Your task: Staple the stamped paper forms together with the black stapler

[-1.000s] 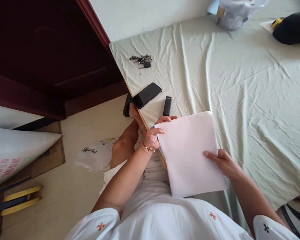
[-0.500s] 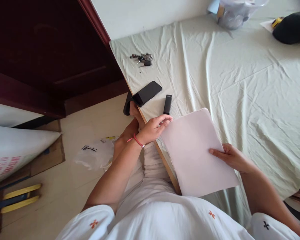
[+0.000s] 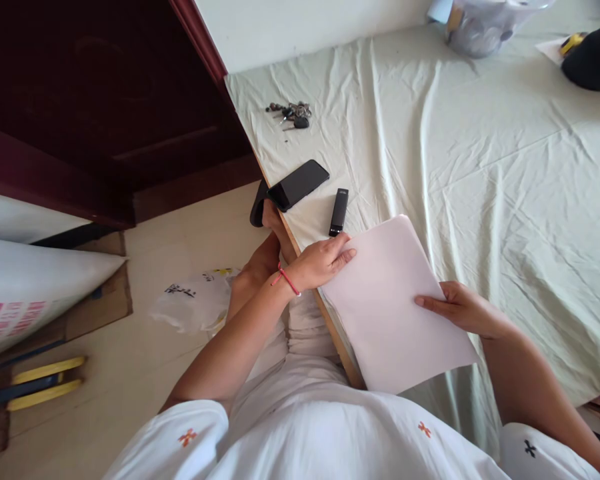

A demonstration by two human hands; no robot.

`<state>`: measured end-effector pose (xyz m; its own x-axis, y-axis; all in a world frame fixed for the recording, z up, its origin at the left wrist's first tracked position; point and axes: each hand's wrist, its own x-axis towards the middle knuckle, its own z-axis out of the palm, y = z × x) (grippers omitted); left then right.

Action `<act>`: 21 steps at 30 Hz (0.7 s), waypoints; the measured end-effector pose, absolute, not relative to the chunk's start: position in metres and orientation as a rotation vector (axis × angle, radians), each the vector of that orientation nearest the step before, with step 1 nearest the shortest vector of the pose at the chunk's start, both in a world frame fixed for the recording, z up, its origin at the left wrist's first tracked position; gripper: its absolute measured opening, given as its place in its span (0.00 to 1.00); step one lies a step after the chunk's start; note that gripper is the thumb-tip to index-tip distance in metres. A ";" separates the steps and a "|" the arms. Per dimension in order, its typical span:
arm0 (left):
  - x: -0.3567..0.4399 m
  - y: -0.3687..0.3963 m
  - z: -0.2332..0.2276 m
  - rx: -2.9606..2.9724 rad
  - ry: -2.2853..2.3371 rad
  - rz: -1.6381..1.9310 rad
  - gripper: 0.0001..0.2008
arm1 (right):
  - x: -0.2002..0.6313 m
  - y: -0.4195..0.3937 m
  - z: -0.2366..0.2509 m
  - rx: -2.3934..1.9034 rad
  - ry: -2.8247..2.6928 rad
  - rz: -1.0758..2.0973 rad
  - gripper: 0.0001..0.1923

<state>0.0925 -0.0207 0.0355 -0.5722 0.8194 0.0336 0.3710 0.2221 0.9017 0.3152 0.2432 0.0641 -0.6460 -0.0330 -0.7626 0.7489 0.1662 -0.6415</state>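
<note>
A pale pink sheet of paper (image 3: 390, 300) lies on the sheet-covered table (image 3: 480, 167), its near corner hanging over the table's front edge. My left hand (image 3: 323, 261) rests flat on the paper's upper left corner, fingers together. My right hand (image 3: 460, 309) lies on the paper's right edge with fingers pressing down. A small black stick-shaped device (image 3: 339, 211) lies just beyond my left hand. A black phone (image 3: 300, 183) sits at the table's left edge.
A bunch of keys (image 3: 290, 113) lies farther back. A plastic container (image 3: 485, 23) and a black bag (image 3: 595, 60) stand at the far right. Left of the table are a dark red door (image 3: 90, 107), a white sack (image 3: 35, 287) and yellow-handled tools (image 3: 40, 383) on the floor.
My left hand let go of the paper's corner and now lies flat on it. The paper turned a little clockwise and shifted right. My right hand moved slightly up its edge.
</note>
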 end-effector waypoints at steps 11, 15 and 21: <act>0.092 -0.024 0.040 1.126 2.148 1.283 0.16 | 0.330 0.251 0.065 0.775 1.722 -1.750 0.26; 0.090 -0.034 0.031 0.946 2.216 1.457 0.22 | 0.369 0.268 0.040 1.223 1.848 -2.138 0.34; 0.104 -0.031 0.016 0.697 2.148 1.735 0.29 | 0.384 0.248 0.009 1.081 1.766 -2.441 0.43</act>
